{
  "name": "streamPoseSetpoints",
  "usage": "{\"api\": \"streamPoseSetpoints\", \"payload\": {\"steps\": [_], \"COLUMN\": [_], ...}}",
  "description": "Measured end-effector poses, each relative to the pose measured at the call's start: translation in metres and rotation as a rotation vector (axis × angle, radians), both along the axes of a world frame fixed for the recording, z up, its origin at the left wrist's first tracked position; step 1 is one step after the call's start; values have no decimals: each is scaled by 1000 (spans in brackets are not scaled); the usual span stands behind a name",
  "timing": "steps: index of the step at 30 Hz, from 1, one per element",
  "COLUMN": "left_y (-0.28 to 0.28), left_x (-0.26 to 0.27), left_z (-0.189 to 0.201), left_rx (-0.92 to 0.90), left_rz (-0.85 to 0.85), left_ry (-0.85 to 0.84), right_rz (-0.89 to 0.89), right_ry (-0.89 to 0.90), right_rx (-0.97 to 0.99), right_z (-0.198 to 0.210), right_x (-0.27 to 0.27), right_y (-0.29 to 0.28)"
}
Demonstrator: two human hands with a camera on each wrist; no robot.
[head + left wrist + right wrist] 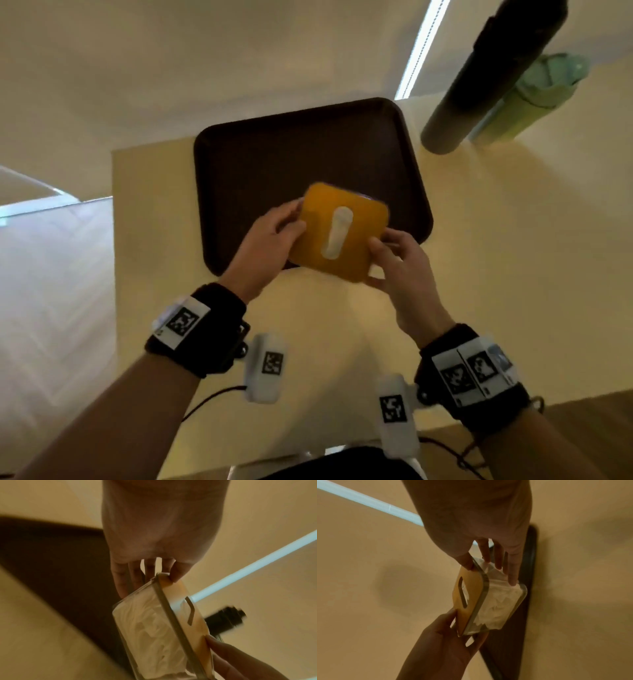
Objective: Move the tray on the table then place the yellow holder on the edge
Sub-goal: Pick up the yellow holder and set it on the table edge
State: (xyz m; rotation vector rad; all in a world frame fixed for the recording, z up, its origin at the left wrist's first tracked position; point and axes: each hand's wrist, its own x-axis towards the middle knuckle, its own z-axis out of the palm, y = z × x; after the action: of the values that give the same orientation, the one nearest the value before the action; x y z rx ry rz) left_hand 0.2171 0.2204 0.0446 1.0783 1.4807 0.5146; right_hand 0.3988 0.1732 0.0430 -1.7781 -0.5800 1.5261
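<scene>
Head view shows me holding the yellow holder (339,236) with both hands, lifted over the near edge of the dark tray (274,164), which lies flat on the worktop (513,257). My left hand (270,236) grips the holder's left side, thumb on the yellow lid and fingers underneath; my right hand (400,260) pinches the near right corner the same way. White tissue pokes up through the slot in the lid.

The step, as I judge it, is carrying the holder to the worktop's edge and setting it down. To do that well I should keep the lid level, since the clear body under it looks packed with tissue, and lower it flat so that its whole base lands on the worktop, close to the edge but not overhanging. I should let go only once it sits steady.

Both forearms reach forward from my body, wrists slightly bent inward, palms facing each other across the holder. A dark bottle (479,85) and a green one (527,99) stand well apart, at the far right.
</scene>
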Motion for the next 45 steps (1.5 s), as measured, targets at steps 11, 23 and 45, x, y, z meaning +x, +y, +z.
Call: {"api": "streamPoseSetpoints", "payload": {"steps": [11, 23, 45], "left_y": [83, 132, 148], "left_x": [-197, -302, -346], "left_z": [9, -21, -53], "left_rx": [68, 3, 170], "left_rz": [392, 397, 331], "left_ry": [43, 65, 213], "right_rz": [150, 140, 90], "right_ry": [98, 60, -108], "right_rx": [25, -14, 176], "right_z": [-9, -36, -63], "right_x": [-208, -319, -338], "right_y": [119, 163, 151]}}
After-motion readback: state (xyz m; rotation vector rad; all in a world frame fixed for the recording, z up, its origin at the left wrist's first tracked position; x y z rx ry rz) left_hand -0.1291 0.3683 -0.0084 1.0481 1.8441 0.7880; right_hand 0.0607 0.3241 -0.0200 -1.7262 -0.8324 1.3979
